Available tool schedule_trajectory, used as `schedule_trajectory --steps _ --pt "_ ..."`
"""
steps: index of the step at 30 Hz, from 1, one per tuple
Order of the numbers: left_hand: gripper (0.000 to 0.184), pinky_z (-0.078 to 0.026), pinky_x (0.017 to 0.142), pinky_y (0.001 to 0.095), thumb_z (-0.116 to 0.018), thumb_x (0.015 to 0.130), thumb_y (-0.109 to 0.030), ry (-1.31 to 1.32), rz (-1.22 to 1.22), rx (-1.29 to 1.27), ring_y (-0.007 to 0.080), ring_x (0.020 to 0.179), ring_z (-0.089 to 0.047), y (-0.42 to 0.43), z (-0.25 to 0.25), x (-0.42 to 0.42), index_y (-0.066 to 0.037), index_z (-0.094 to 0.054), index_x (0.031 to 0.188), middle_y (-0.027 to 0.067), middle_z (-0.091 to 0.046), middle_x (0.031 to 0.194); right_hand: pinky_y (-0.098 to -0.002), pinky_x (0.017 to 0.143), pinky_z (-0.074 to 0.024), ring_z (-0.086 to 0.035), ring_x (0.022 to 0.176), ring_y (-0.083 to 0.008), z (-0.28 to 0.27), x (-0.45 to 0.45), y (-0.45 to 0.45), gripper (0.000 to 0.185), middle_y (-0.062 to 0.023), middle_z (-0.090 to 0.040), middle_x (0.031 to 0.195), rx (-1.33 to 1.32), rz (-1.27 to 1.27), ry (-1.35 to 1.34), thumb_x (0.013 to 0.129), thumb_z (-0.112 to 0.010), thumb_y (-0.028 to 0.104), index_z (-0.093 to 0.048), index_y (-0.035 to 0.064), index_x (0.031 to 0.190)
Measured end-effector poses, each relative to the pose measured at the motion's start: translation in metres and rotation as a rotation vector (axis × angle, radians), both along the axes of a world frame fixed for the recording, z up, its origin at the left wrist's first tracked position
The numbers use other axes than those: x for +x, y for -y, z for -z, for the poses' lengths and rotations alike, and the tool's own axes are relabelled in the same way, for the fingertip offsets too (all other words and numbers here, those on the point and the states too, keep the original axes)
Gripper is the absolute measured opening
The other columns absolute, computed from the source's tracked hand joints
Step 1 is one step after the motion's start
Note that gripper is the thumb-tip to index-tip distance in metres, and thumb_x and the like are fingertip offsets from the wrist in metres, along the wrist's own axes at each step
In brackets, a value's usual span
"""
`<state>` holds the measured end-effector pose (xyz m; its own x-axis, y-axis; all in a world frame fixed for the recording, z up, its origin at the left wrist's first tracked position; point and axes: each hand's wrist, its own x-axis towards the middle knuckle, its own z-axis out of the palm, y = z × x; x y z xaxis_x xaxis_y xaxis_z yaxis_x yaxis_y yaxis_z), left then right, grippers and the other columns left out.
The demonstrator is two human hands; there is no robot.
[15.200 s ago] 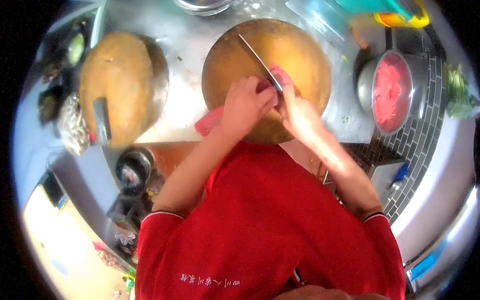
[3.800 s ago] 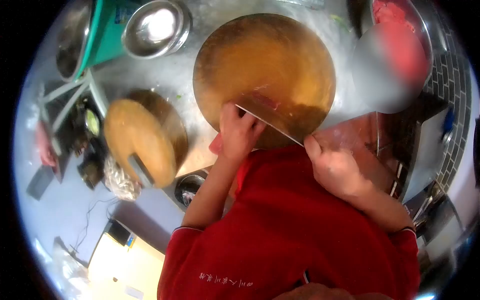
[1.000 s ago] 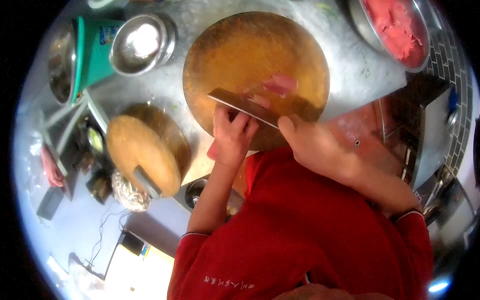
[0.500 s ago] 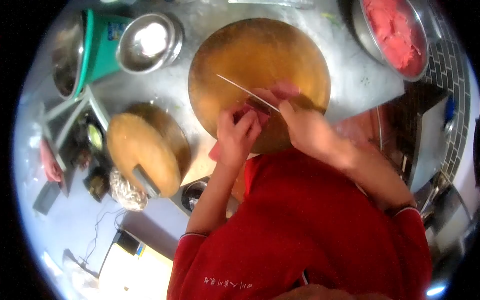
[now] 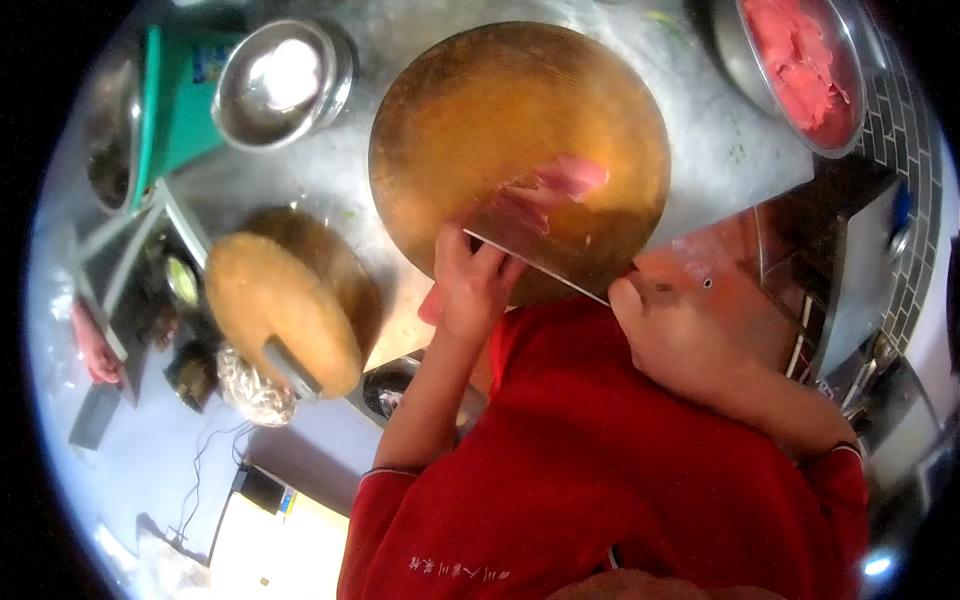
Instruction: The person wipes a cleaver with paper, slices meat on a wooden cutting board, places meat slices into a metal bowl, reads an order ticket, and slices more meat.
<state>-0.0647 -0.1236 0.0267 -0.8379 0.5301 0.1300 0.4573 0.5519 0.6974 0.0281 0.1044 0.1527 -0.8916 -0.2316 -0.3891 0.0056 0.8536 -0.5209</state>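
Observation:
My right hand (image 5: 665, 330) is closed around the hidden handle of a cleaver (image 5: 540, 267), off the near right edge of a round wooden chopping board (image 5: 480, 110). The blade shows as a thin bright line, its far end at my left hand's fingers. My left hand (image 5: 470, 285) is closed, fingers curled, at the board's near left edge. A piece of raw meat (image 5: 430, 305) sticks out beside its wrist; the rest is hidden under the hand. Pink meat slices (image 5: 575, 178) lie on the board beyond the blade.
At back right stands a steel bowl (image 5: 735, 55) of pink meat (image 5: 795, 70). Steel bowls (image 5: 235, 115) and a green container (image 5: 185, 125) are at back left. A second wooden block (image 5: 255, 300) carries a dark-grey blade (image 5: 290, 365).
My right hand has drawn the cleaver toward me and to the right. My left hand stays at nearly the same spot. More of the meat slices show on the board.

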Motion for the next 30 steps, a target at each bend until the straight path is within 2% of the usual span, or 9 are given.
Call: schedule_trajectory --steps 5,10,13,14,17,18,23,26,30 --pt "0.038 -0.052 0.083 0.046 -0.086 0.07 -0.008 0.022 0.003 -0.001 0.0378 0.1 -0.062 0.002 -0.004 -0.005 -0.013 -0.076 0.106 0.0152 -0.063 0.116 -0.047 0.052 -0.0583 -0.07 0.064 -0.039 0.022 -0.021 0.017 0.013 -0.0199 -0.063 0.086 -0.06 0.007 0.05 0.091 -0.055 0.005 -0.047 0.0013 0.101" --pt "0.037 -0.053 0.088 0.0461 -0.084 0.071 -0.005 0.002 -0.01 -0.005 0.0382 0.103 -0.063 0.003 -0.006 0.002 -0.01 -0.075 0.107 0.0167 -0.064 0.116 -0.0536 0.061 -0.0586 -0.071 0.072 -0.0444 0.077 -0.052 0.033 0.025 -0.0249 -0.068 0.09 -0.112 0.02 -0.041 0.088 -0.057 0.003 -0.047 -0.0016 0.11" --pt "0.037 -0.054 0.091 0.0457 -0.084 0.072 -0.004 -0.029 -0.033 0.015 0.0384 0.106 -0.063 -0.004 -0.002 0.004 -0.008 -0.075 0.107 0.0176 -0.064 0.116 -0.055 0.065 -0.0582 -0.071 0.075 -0.0466 0.059 -0.067 0.02 0.028 -0.0265 -0.069 0.087 -0.075 0.017 0.193 0.088 -0.057 0.002 -0.047 -0.0021 0.114" --pt "0.036 -0.054 0.091 0.0453 -0.083 0.072 -0.005 -0.046 -0.039 0.015 0.0383 0.106 -0.062 -0.002 -0.005 0.005 -0.008 -0.075 0.107 0.0178 -0.064 0.115 -0.0554 0.064 -0.0576 -0.07 0.075 -0.0479 0.074 -0.057 0.016 0.029 -0.0261 -0.069 0.081 -0.13 0.049 0.08 0.087 -0.055 0.0 -0.047 -0.0011 0.114" --pt "0.037 -0.053 0.092 0.0454 -0.083 0.073 -0.005 -0.072 -0.072 -0.022 0.0384 0.108 -0.062 -0.001 -0.004 0.007 -0.009 -0.075 0.108 0.0176 -0.065 0.116 -0.0564 0.063 -0.0566 -0.069 0.075 -0.0487 0.048 -0.031 0.012 0.025 -0.0267 -0.069 0.087 -0.11 0.063 0.098 0.086 -0.054 -0.001 -0.046 -0.0004 0.11" --pt "0.037 -0.053 0.093 0.0456 -0.083 0.073 -0.005 -0.049 -0.055 -0.032 0.0384 0.108 -0.062 -0.001 -0.007 0.008 -0.01 -0.075 0.108 0.0172 -0.065 0.117 -0.053 0.059 -0.0566 -0.069 0.07 -0.0443 0.033 -0.021 0.013 0.021 -0.0241 -0.066 0.087 -0.117 0.036 -0.047 0.085 -0.054 -0.001 -0.046 0.0002 0.104" --pt "0.041 -0.051 0.096 0.0466 -0.085 0.072 -0.006 0.017 -0.049 -0.083 0.0387 0.11 -0.061 0.002 -0.003 0.007 -0.012 -0.076 0.111 0.0146 -0.067 0.121 -0.0465 0.054 -0.0562 -0.068 0.065 -0.0373 -0.005 0.018 0.003 0.018 -0.0189 -0.06 0.083 -0.017 0.005 0.015 0.084 -0.056 0.0 -0.046 0.0013 0.1" --pt "0.036 -0.052 0.085 0.0447 -0.085 0.073 -0.008 -0.03 -0.028 -0.031 0.0374 0.102 -0.06 0.001 -0.004 0.004 -0.013 -0.076 0.107 0.0156 -0.063 0.114 -0.0471 0.054 -0.056 -0.068 0.065 -0.0384 -0.007 0.018 -0.002 0.02 -0.0185 -0.059 0.082 -0.016 -0.009 -0.025 0.084 -0.057 -0.001 -0.046 0.0008 0.101" --pt "0.034 -0.053 0.084 0.0447 -0.085 0.072 -0.008 -0.03 0.003 0.011 0.0367 0.1 -0.061 0.001 -0.006 -0.004 -0.013 -0.076 0.105 0.0142 -0.063 0.113 -0.05 0.058 -0.0564 -0.068 0.068 -0.0427 0.006 -0.003 0.003 0.024 -0.0218 -0.062 0.088 -0.123 0.009 -0.004 0.085 -0.057 -0.001 -0.046 -0.0014 0.106"
